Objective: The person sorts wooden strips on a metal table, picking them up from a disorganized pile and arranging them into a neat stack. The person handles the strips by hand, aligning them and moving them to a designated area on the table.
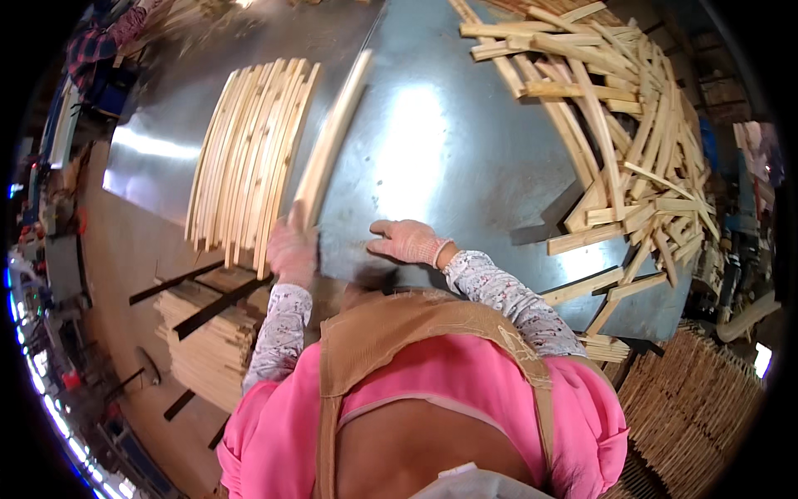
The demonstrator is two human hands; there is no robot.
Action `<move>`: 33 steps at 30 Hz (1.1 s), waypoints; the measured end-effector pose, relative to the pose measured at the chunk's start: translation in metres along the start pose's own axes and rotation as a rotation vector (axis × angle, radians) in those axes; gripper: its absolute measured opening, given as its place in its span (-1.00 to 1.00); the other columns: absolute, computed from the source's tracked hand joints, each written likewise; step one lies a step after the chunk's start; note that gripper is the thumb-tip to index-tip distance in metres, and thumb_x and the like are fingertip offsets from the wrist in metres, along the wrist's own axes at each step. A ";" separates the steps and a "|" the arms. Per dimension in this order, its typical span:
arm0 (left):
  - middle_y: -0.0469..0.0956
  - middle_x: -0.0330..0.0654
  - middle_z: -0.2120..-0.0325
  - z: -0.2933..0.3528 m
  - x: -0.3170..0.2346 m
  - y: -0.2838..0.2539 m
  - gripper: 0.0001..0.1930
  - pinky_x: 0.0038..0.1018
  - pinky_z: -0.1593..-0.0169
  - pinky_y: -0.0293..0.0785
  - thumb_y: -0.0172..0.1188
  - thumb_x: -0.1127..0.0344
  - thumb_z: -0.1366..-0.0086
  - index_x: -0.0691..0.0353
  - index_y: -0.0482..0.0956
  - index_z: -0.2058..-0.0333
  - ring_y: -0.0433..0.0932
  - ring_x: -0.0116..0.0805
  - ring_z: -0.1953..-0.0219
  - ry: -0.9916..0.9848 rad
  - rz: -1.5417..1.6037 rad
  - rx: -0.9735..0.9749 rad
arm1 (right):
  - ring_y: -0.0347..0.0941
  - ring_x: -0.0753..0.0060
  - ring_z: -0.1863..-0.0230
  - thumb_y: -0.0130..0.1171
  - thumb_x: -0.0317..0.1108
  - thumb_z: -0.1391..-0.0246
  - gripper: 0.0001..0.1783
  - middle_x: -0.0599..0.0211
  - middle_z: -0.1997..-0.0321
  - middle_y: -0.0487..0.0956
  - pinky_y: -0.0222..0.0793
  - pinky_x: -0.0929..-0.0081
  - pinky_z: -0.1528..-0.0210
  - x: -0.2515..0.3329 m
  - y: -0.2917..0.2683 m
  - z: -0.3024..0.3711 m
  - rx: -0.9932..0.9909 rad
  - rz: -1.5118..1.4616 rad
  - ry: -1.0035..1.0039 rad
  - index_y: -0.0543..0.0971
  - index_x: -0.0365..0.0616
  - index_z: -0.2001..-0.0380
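My left hand, in a pale pink work glove, is closed around the near end of a long wooden strip. The strip slants away from me across the metal tabletop. Just left of it lies a row of similar wooden strips, side by side and slightly bowed. Over the table to the right of the held strip, my gloved right hand has its thumb and fingers apart with nothing in them.
A jumbled heap of wooden strips covers the table's right side. Below the left edge stands a stack of wood near dark bars. More stacked wood is at the lower right. Another person's sleeve shows at the far left.
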State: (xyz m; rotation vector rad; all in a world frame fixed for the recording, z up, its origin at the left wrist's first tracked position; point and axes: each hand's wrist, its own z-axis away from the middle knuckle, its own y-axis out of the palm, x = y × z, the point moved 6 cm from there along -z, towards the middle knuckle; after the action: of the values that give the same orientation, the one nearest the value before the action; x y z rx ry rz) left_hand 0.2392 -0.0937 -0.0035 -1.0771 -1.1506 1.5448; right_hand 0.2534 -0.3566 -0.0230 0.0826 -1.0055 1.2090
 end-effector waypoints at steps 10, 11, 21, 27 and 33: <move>0.25 0.20 -0.47 -0.073 -0.025 0.008 -0.22 0.05 -0.56 0.04 0.40 0.13 -0.26 0.10 0.41 -0.45 0.20 0.22 -0.50 -0.079 -0.152 -0.125 | 0.66 -0.20 -0.07 0.14 0.08 -0.36 -0.40 -0.06 0.02 0.75 0.56 0.02 -0.12 -0.199 -0.264 0.048 -0.910 -0.013 0.336 0.58 -0.05 -0.29; 0.24 0.21 -0.47 -0.102 -0.055 0.003 -0.21 0.05 -0.56 0.05 0.42 0.12 -0.25 0.14 0.41 -0.44 0.20 0.23 -0.50 -0.027 -0.086 -0.108 | 0.66 -0.21 -0.04 0.14 0.06 -0.37 -0.44 -0.06 0.05 0.74 0.56 0.00 -0.07 -0.227 -0.305 0.053 -1.047 0.059 0.361 0.59 -0.05 -0.25; 0.27 0.23 -0.44 -0.371 -0.507 -0.011 0.18 0.01 -0.56 0.03 0.51 -0.28 -0.01 0.19 0.26 -0.52 0.19 0.22 -0.50 0.754 0.074 -0.162 | 0.63 0.17 0.26 0.34 0.39 -0.23 -0.26 0.12 0.12 0.62 0.53 0.33 0.36 -0.372 -0.507 -0.059 -1.208 -1.524 0.121 0.53 0.12 -0.23; 0.49 0.15 -0.21 -0.389 -0.540 0.035 0.02 -0.08 -0.38 0.32 0.46 -0.20 -0.10 0.13 0.32 -0.47 0.46 0.17 -0.28 0.750 -0.050 0.153 | 0.73 0.25 0.06 0.43 -0.25 -0.27 -0.39 0.13 -0.05 0.69 0.77 0.18 0.03 -0.350 -0.507 -0.082 -1.456 -1.344 0.092 0.45 -0.23 -0.27; 0.56 0.07 -0.03 -0.252 -0.429 0.049 -0.19 -0.03 -0.21 0.60 0.41 0.16 -0.18 0.10 0.32 -0.39 0.59 0.12 -0.15 0.501 0.027 0.452 | 0.62 0.48 0.29 0.33 -0.35 -0.27 -0.56 0.21 0.09 0.69 0.59 0.48 0.36 -0.305 -0.364 -0.018 -0.840 -1.209 0.100 0.58 -0.33 -0.14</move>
State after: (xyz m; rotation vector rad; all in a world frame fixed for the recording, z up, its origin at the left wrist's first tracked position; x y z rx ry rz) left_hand 0.5662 -0.4692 -0.0445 -1.0791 -0.4223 1.3561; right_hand 0.5560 -0.7182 -0.0811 -0.0384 -1.0308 -0.3322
